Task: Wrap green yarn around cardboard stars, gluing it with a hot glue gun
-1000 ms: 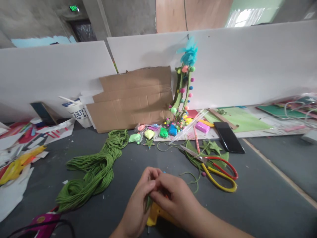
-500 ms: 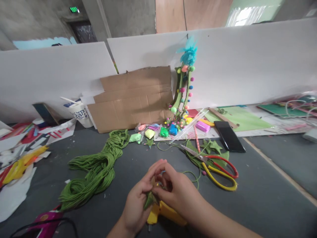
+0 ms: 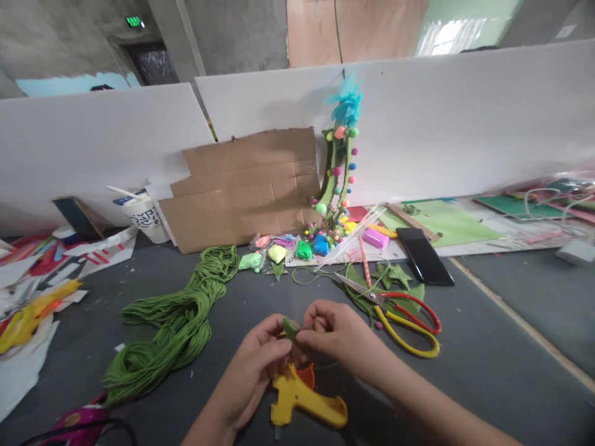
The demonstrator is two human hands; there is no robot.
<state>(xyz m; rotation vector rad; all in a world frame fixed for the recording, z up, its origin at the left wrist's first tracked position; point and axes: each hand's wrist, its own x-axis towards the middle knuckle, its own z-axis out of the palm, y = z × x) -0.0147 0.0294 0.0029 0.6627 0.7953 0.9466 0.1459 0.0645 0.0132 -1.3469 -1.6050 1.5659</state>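
Observation:
Between my two hands is a small green felt piece, seemingly a star, partly covered by fingers. My left hand pinches it from the left, thumb on its lower part. From the right, the thumb and fingertips of my right hand close on its edge. Just below lies a yellow glue gun with an orange trigger, its front end hidden behind my left fingers. To the right rest scissors with red and yellow handles, on green felt. A green felt star lies farther back.
A bundle of green yarn lies left. Several bagged clay lumps, a decorated green stand with pompoms and cardboard are at the back. A black phone lies right; a magenta glue gun with a cord is front left.
My hands have come apart somewhat and turned, with the green felt piece now raised between the fingertips. More of the yellow glue gun shows beneath them. The view has shifted slightly.

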